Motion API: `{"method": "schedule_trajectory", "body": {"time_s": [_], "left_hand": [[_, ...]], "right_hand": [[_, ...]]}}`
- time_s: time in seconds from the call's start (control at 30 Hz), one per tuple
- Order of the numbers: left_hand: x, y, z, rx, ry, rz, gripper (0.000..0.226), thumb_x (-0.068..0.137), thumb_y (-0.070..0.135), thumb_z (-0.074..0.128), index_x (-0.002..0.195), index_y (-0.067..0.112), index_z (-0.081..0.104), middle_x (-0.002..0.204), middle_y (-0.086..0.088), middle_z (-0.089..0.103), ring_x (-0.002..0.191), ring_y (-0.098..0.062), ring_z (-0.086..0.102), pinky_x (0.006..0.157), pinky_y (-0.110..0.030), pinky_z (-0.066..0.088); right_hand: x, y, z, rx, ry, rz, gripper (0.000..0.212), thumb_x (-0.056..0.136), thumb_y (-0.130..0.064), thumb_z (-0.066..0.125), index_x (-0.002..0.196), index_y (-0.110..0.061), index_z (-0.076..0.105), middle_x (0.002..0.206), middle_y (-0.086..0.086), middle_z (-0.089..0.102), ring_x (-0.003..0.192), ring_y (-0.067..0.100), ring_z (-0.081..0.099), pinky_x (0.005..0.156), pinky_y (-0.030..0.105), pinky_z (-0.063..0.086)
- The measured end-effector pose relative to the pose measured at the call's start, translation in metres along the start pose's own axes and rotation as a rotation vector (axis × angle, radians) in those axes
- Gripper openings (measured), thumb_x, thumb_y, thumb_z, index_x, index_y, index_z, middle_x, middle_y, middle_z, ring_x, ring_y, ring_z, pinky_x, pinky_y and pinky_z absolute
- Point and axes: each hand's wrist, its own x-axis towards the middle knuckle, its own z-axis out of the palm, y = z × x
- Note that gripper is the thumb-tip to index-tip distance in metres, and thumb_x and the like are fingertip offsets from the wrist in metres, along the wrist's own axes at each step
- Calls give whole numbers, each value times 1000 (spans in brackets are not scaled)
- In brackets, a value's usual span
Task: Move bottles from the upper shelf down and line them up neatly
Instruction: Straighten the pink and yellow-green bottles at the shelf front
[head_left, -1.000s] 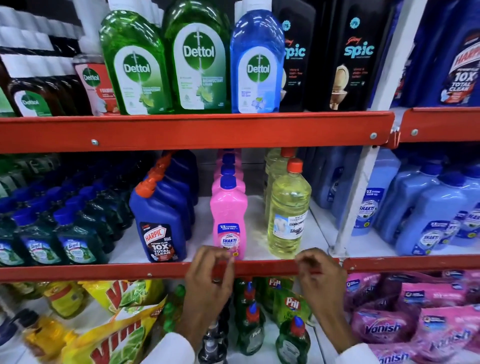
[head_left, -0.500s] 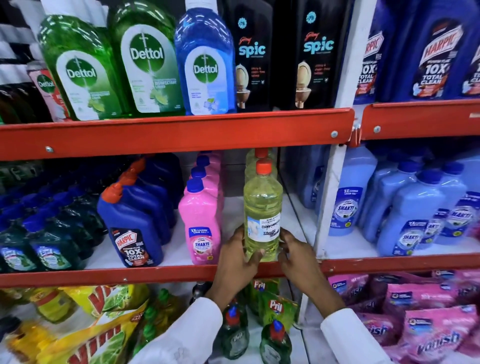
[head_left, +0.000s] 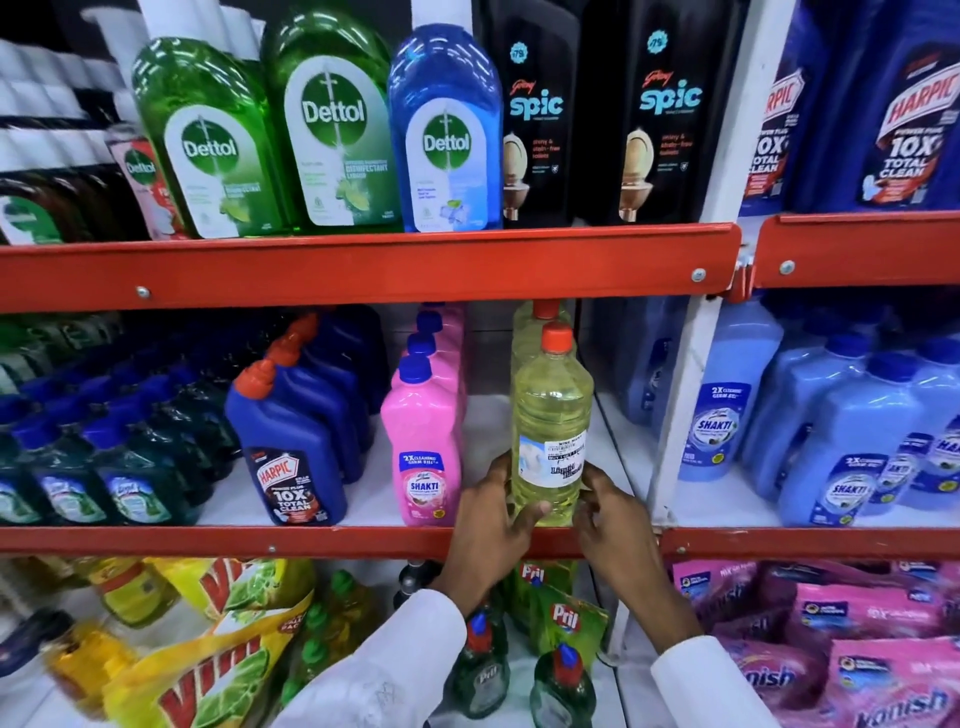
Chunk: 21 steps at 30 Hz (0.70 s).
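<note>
Head view: nearest to us are our two white sleeves, w/ the left sleeve (head_left: 384, 670) low centre and the right one at the lower right edge. Both hands reach up over the red front rail (head_left: 208, 540) of the middle shelf. Our left hand (head_left: 491, 525) wraps the lower left side of the yellow bottle (head_left: 551, 431), thumb across its front near the base. Our right hand (head_left: 610, 519) presses the bottle's lower right side, fingers curled behind the label. So both hands are closed round that one bottle.

The bottle stands upright at the front edge of the middle shelf, orange cap on top, white label facing us; can't tell if its base is fully down. A 2nd yellow bottle (head_left: 540, 322) stands right behind it. Just beside it on the left is a row of pink Shakti bottles (head_left: 422, 452), then dark blue Harpic bottles (head_left: 293, 457), then green bottles (head_left: 104, 467) at far left. Right of the white upright (head_left: 691, 364) sit pale blue Shakti bottles (head_left: 831, 431).

Below the rail: Pril bottles (head_left: 563, 675), Vim packs (head_left: 208, 665), pink Vanish packs (head_left: 857, 649).

Farther up, on the upper shelf: green and blue Dettol bottles (head_left: 332, 130), then black Spic bottles (head_left: 540, 114).
</note>
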Motion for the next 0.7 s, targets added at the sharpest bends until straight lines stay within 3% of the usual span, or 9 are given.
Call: {"method": "schedule_trajectory", "body": {"time_s": [0.1, 0.2, 0.27, 0.33, 0.43, 0.5, 0.6, 0.7], "left_hand": [[-1, -3, -6, -18, -75, 7, 80, 84, 69, 56, 146, 19, 48, 135, 6, 69, 120, -10, 67, 96, -2, 44], [-15, -5, -15, -113, -137, 40, 58, 91, 40, 68, 145, 29, 49, 136, 26, 62, 123, 4, 61, 110, -20, 49], [-36, -12, -34, -121, -73, 48, 51, 90, 34, 69, 139, 36, 54, 126, 39, 62, 119, 11, 61, 109, -22, 51], [-59, -20, -63, -63, 128, 90, 28, 89, 28, 71, 116, 32, 72, 109, 26, 74, 102, 7, 69, 95, -24, 58], [-88, -39, -118, -65, 475, 109, 12, 82, 15, 65, 82, 23, 74, 81, 14, 75, 77, -3, 70, 74, -25, 57], [-93, -57, -149, -135, 640, 45, 11, 78, 21, 58, 80, 24, 69, 78, 12, 71, 75, -9, 68, 72, -32, 56], [-85, -95, -186, -121, 707, -85, 31, 76, 31, 59, 105, 19, 63, 100, 12, 69, 94, -14, 67, 85, -38, 56], [-67, -127, -207, -16, 518, -179, 64, 79, 38, 64, 137, 14, 52, 131, 0, 64, 120, -17, 63, 103, -41, 53]], "right_hand": [[-3, -2, 4, 63, 71, 38, 57, 86, -3, 57, 142, -16, 50, 113, 8, 76, 94, 25, 73, 82, 29, 57], [-23, -20, 5, 236, 372, 122, 50, 82, 1, 65, 129, -14, 59, 113, 9, 73, 96, 25, 71, 90, 31, 56], [-40, -44, 7, 352, 548, 123, 36, 80, -3, 63, 114, -15, 63, 100, 7, 69, 86, 22, 66, 86, 23, 54], [-56, -70, 16, 380, 601, 37, 28, 77, -15, 56, 103, -10, 66, 91, 3, 65, 81, 14, 59, 82, 6, 44], [-68, -112, 47, 385, 465, -119, 24, 79, -21, 54, 95, -11, 69, 90, -1, 67, 83, 9, 59, 83, 6, 42], [-66, -140, 72, 419, 307, -176, 20, 84, -19, 58, 100, -15, 70, 96, -3, 71, 88, 10, 65, 85, 13, 48], [-56, -180, 113, 390, 77, -223, 37, 82, -17, 61, 119, -18, 66, 112, 0, 71, 100, 11, 67, 92, 26, 51], [-41, -202, 143, 312, -27, -227, 55, 84, -18, 58, 138, -13, 53, 133, 5, 64, 118, 19, 61, 104, 32, 48]]}}
